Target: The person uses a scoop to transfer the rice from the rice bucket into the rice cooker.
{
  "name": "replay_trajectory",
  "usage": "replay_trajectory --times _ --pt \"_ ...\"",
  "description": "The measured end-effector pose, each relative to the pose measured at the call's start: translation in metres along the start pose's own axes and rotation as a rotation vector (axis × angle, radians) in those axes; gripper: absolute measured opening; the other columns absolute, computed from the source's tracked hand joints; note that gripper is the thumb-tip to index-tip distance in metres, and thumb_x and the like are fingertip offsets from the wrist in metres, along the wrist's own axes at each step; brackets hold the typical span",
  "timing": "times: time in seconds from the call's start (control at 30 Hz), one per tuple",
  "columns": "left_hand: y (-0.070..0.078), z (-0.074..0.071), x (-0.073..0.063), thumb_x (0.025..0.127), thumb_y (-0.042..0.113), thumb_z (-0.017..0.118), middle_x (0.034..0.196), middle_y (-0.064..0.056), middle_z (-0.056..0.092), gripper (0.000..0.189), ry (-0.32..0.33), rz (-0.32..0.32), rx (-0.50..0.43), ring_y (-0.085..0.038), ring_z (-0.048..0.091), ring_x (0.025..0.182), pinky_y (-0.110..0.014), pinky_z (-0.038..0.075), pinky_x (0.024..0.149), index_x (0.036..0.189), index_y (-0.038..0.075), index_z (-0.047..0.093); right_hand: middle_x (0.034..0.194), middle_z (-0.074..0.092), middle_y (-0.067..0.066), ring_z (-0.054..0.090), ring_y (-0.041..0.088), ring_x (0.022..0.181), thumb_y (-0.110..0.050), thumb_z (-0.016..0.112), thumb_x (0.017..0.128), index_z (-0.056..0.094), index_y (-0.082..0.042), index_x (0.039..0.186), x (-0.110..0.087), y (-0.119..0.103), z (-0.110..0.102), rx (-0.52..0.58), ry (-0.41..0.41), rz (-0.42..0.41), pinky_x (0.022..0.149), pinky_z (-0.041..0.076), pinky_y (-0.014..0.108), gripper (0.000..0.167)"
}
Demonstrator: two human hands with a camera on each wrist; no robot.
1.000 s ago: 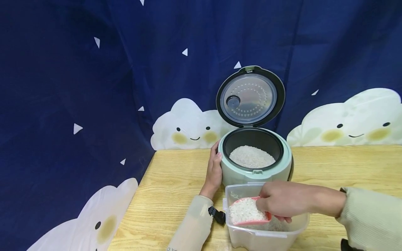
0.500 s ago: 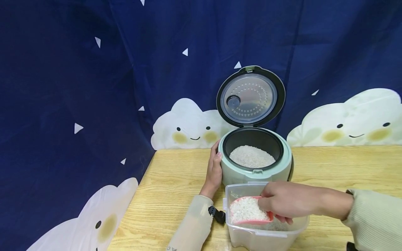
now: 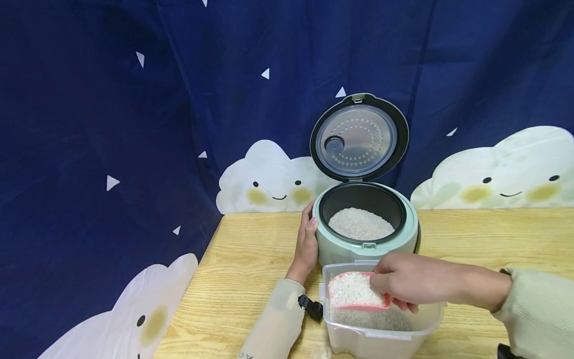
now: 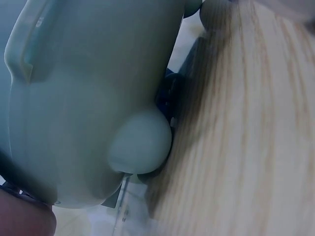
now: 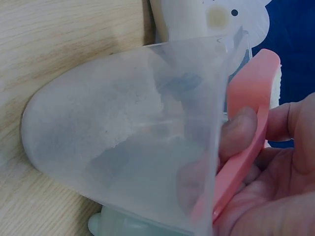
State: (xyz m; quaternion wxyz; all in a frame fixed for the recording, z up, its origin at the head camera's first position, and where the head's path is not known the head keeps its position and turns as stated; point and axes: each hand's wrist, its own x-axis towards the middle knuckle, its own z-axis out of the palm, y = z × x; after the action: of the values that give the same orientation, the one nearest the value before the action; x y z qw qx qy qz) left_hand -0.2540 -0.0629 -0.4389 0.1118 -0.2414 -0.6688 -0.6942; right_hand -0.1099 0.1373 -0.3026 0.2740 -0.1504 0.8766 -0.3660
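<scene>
In the head view, my right hand (image 3: 417, 279) pinches the handle of a pink scoop (image 3: 374, 307) heaped with white rice (image 3: 352, 290). The scoop is held level, within the mouth of a translucent plastic bin (image 3: 358, 333) that has more rice in its bottom. In the right wrist view, the scoop's pink handle (image 5: 236, 172) lies between thumb and fingers. Behind the bin stands a mint-green rice cooker (image 3: 345, 254), lid (image 3: 356, 142) up, its dark pot partly filled with rice. My left hand (image 3: 306, 244) rests against the cooker's left side; its farther fingers are partly hidden.
A light wooden table (image 3: 251, 259) carries the cooker and bin, which stand close together. A dark blue curtain (image 3: 269, 109) printed with white clouds hangs right behind the cooker and along the left. A black strap (image 3: 309, 306) sits on the left sleeve.
My right hand has raised the loaded scoop slightly, uncovering more of the rice in the bin. The left hand and the cooker stay where they were.
</scene>
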Motion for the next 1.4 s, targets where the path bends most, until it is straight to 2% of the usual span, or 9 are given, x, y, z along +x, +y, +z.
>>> replay_trajectory --times 0.33,0.53,0.67,0.9,1.13,1.4 --pt "0.0 0.001 -0.001 0.102 0.028 0.03 0.162 -0.005 0.044 0.057 0.001 -0.01 0.04 -0.021 0.042 0.148 -0.028 0.031 0.125 0.158 0.019 0.037 0.057 0.05 -0.002 0.045 0.014 0.051 -0.015 0.049 0.091 0.062 -0.009 0.071 -0.003 -0.003 -0.01 0.038 -0.01 0.0 0.048 0.041 0.026 0.025" --pt "-0.002 0.0 -0.003 0.102 0.03 0.03 0.164 -0.003 0.042 0.058 -0.013 -0.042 0.059 -0.02 0.04 0.149 -0.031 0.03 0.127 0.159 0.02 0.035 0.057 0.048 -0.003 0.043 0.013 0.051 -0.016 0.049 0.091 0.059 -0.009 0.069 -0.006 -0.002 -0.019 0.063 -0.022 0.005 0.045 0.029 0.025 0.025" --pt "-0.001 -0.001 -0.003 0.101 0.032 0.03 0.164 -0.003 0.042 0.059 -0.005 -0.037 0.047 -0.021 0.041 0.149 -0.031 0.03 0.126 0.159 0.021 0.036 0.057 0.048 -0.002 0.041 0.013 0.049 -0.018 0.049 0.093 0.059 -0.01 0.07 -0.007 -0.005 -0.027 0.06 -0.024 0.013 0.043 0.022 0.024 0.027" --pt "-0.001 -0.001 -0.002 0.101 0.031 0.03 0.163 -0.006 0.043 0.059 -0.007 -0.016 0.017 -0.023 0.041 0.148 -0.028 0.029 0.125 0.159 0.019 0.036 0.057 0.047 -0.002 0.039 0.012 0.047 -0.017 0.046 0.096 0.055 -0.005 0.07 -0.009 -0.005 -0.04 0.079 -0.022 -0.012 0.041 0.022 0.024 0.031" --pt "0.002 -0.001 -0.002 0.101 0.031 0.03 0.164 -0.005 0.041 0.059 -0.002 -0.029 0.027 -0.022 0.04 0.149 -0.034 0.029 0.127 0.159 0.019 0.036 0.06 0.05 -0.002 0.039 0.013 0.049 -0.021 0.045 0.098 0.059 -0.008 0.074 -0.008 -0.004 -0.055 0.075 0.022 0.037 0.043 0.023 0.024 0.03" --pt "0.001 0.0 -0.001 0.103 0.029 0.03 0.165 -0.005 0.041 0.058 -0.009 -0.028 0.019 -0.022 0.039 0.151 -0.028 0.029 0.126 0.16 0.019 0.035 0.063 0.052 -0.002 0.043 0.014 0.051 -0.022 0.042 0.098 0.059 -0.008 0.075 -0.004 0.001 -0.08 0.054 0.042 0.073 0.044 0.027 0.023 0.032"
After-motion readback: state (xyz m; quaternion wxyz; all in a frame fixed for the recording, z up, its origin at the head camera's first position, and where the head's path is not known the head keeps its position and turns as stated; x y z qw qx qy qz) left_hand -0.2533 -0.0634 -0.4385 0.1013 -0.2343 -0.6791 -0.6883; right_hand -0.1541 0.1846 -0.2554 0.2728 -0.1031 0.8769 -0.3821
